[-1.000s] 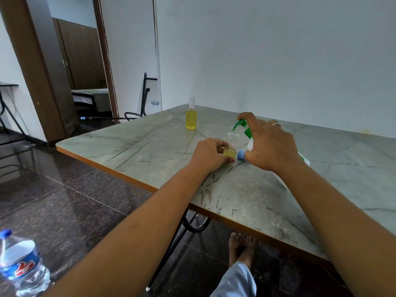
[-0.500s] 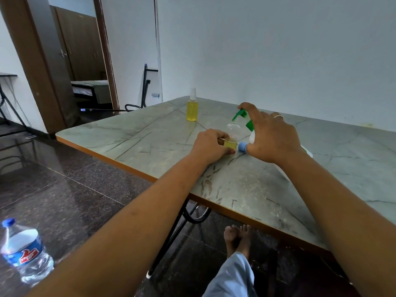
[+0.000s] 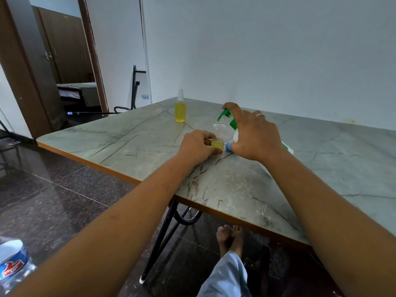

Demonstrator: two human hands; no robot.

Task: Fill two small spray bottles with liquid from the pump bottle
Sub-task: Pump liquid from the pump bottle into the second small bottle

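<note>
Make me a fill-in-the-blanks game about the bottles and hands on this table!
1. The liquid in the capped spray bottle standing alone at the back is ______.
2. The pump head under the right hand is coloured ______.
3. The open small bottle steadied by the left hand holds only a ______ of liquid at its bottom.
4. A ______ shows on a finger of the right hand.

Missing words: yellow; green; little; ring

Legible markings: none fully readable.
The water bottle (image 3: 11,262) on the floor carries a blue and white label with a red logo; its lettering is cut off and blurred. The bottles on the table show no readable text.
</note>
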